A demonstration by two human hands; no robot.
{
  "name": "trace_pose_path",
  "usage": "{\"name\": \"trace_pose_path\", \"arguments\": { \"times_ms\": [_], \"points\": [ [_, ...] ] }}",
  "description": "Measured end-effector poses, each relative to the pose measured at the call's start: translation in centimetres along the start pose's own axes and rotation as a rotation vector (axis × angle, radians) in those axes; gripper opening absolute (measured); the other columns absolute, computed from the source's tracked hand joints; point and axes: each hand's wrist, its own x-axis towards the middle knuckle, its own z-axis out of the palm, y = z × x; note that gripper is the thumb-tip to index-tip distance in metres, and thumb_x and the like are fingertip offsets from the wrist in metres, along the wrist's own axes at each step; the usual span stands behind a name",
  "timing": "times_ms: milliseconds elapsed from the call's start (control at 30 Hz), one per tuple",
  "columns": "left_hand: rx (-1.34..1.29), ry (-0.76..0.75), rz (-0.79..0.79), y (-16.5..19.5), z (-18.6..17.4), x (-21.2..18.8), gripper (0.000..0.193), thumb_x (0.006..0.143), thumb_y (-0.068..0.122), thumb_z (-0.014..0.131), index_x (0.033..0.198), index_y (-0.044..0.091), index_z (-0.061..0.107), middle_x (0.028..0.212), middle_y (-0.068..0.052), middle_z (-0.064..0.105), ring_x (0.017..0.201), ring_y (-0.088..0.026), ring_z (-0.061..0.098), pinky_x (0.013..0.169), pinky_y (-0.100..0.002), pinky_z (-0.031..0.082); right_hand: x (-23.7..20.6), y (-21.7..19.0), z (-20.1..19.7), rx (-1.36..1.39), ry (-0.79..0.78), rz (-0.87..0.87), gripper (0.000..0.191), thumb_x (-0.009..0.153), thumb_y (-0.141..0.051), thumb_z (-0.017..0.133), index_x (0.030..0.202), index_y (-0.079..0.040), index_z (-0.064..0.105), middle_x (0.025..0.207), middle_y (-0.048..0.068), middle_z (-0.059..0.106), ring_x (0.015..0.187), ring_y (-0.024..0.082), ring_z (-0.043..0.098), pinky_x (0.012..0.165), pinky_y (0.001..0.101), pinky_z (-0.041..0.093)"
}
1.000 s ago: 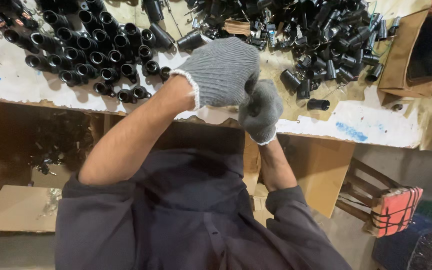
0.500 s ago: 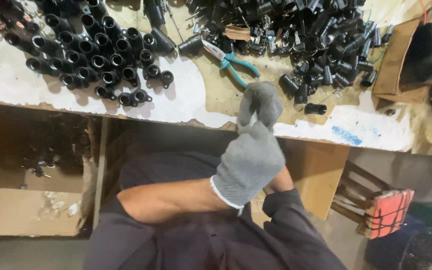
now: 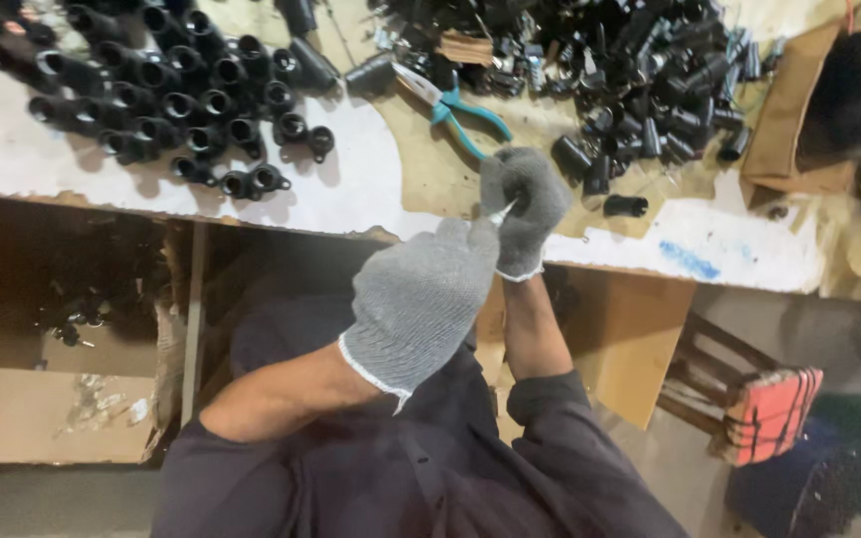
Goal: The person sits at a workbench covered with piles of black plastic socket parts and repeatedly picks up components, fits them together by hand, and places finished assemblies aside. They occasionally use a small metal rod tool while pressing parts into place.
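Note:
Both my hands wear grey knit gloves and meet at the front edge of the workbench (image 3: 351,204). My right hand (image 3: 528,207) is closed around a small pale piece (image 3: 501,211) whose tip sticks out toward my left hand. My left hand (image 3: 419,299) is nearer my chest with its back to the camera, and its curled fingertips touch that pale piece. What the piece is I cannot tell. Pliers with teal handles (image 3: 458,112) lie on the bench just beyond my right hand.
Rows of black tubular fittings (image 3: 181,95) stand on the bench at the left, and a loose heap of black parts (image 3: 650,70) lies at the right. A single black fitting (image 3: 626,206) lies near my right hand. A brown box (image 3: 829,110) sits far right. A stool (image 3: 749,399) stands on the floor.
My left hand has drawn back from over the bench, down toward my chest, and now meets my right hand. The pliers it covered are visible. My right hand stayed at the bench edge.

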Motion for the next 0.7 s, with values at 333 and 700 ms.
{"name": "trace_pose_path", "arguments": {
  "times_ms": [333, 700],
  "points": [
    [0.058, -0.014, 0.038, 0.5, -0.1, 0.4, 0.024, 0.084, 0.017, 0.067, 0.106, 0.008, 0.065, 0.08, -0.005, 0.059, 0.065, -0.019, 0.065, 0.049, -0.034, 0.05, -1.4, 1.4, 0.3, 0.044, 0.094, 0.038, 0.022, 0.103, -0.016, 0.067, 0.085, -0.003, 0.061, 0.083, 0.005, 0.069, 0.074, 0.012, 0.068, 0.067, 0.0284, 0.057],
    [-0.003, 0.036, 0.04, -0.4, -1.9, -0.2, 0.037, 0.088, 0.017, 0.066, 0.123, 0.006, 0.065, 0.084, -0.006, 0.06, 0.068, -0.02, 0.064, 0.051, -0.035, 0.049, -1.5, 1.0, 0.2, 0.004, 0.083, 0.061, 0.033, 0.1, -0.016, 0.083, 0.104, -0.008, 0.051, 0.086, 0.001, 0.053, 0.071, 0.009, 0.047, 0.063, 0.0276, 0.042]
  ]
}}
